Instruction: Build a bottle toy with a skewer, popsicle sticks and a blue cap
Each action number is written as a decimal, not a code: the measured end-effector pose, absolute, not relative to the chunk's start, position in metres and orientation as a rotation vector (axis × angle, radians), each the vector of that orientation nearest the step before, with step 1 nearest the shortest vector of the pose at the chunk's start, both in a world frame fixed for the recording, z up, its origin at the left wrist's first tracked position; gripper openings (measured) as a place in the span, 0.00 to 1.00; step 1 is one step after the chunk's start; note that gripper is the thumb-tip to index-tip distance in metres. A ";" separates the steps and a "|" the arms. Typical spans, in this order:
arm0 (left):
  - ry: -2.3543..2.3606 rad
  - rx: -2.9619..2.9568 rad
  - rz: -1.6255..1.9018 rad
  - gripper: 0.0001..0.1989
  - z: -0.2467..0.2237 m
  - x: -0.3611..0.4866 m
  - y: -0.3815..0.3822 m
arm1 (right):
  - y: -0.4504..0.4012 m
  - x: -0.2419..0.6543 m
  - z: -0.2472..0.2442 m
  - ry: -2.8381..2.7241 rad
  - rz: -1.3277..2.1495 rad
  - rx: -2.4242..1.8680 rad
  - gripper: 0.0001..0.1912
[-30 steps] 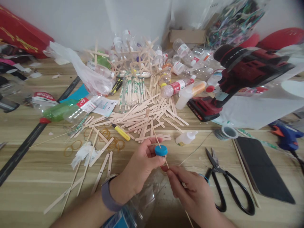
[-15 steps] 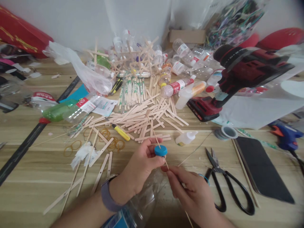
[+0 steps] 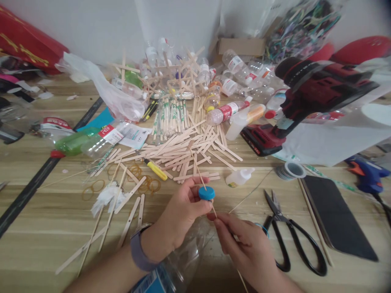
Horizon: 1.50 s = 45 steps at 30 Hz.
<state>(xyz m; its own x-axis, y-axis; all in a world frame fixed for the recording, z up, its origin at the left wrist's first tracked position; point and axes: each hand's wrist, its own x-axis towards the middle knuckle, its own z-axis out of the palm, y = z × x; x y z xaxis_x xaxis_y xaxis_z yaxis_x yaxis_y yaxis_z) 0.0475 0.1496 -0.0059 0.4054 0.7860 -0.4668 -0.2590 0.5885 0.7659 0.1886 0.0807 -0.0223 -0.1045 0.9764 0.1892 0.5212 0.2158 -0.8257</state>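
Note:
A blue bottle cap (image 3: 207,193) is pinched between the thumb and fingers of my left hand (image 3: 186,207). A thin wooden stick (image 3: 197,167) passes through the cap, slanting from upper left to lower right. Just below the cap, my right hand (image 3: 241,240) grips the stick's lower part between thumb and forefinger. The stick comes out again under my right palm. Beneath my forearms lies a large clear plastic bottle (image 3: 180,264) with a blue label, partly hidden.
Black-handled scissors (image 3: 281,219), a phone (image 3: 336,219) and a wire spool (image 3: 290,171) lie right. Loose craft sticks (image 3: 177,150), a yellow cutter (image 3: 155,169) and a small glue bottle (image 3: 240,177) are ahead. A red drill (image 3: 314,89) stands back right.

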 end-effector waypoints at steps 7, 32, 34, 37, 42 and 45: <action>0.922 0.656 0.731 0.25 -0.007 0.048 0.149 | 0.081 0.189 -0.022 -1.730 0.747 -1.396 0.15; 0.873 0.677 0.789 0.21 -0.001 0.049 0.150 | 0.080 0.190 -0.031 -1.618 0.762 -1.472 0.16; 0.869 0.671 0.794 0.19 -0.001 0.050 0.150 | 0.079 0.191 -0.030 -1.624 0.766 -1.456 0.15; 0.881 0.673 0.795 0.20 -0.001 0.050 0.150 | 0.079 0.191 -0.030 -1.630 0.763 -1.447 0.15; 0.925 0.664 0.792 0.24 -0.003 0.048 0.148 | 0.079 0.190 -0.031 -1.630 0.762 -1.423 0.14; 0.946 0.667 0.794 0.24 -0.003 0.049 0.148 | 0.079 0.190 -0.032 -1.633 0.762 -1.417 0.14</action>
<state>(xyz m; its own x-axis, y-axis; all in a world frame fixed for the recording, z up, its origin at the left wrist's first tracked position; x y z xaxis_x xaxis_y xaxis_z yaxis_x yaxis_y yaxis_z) 0.0486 0.1476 -0.0026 0.3545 0.8246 -0.4408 -0.2903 0.5452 0.7865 0.1900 0.0791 -0.0318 -0.0260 0.9807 0.1936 0.4820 0.1820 -0.8571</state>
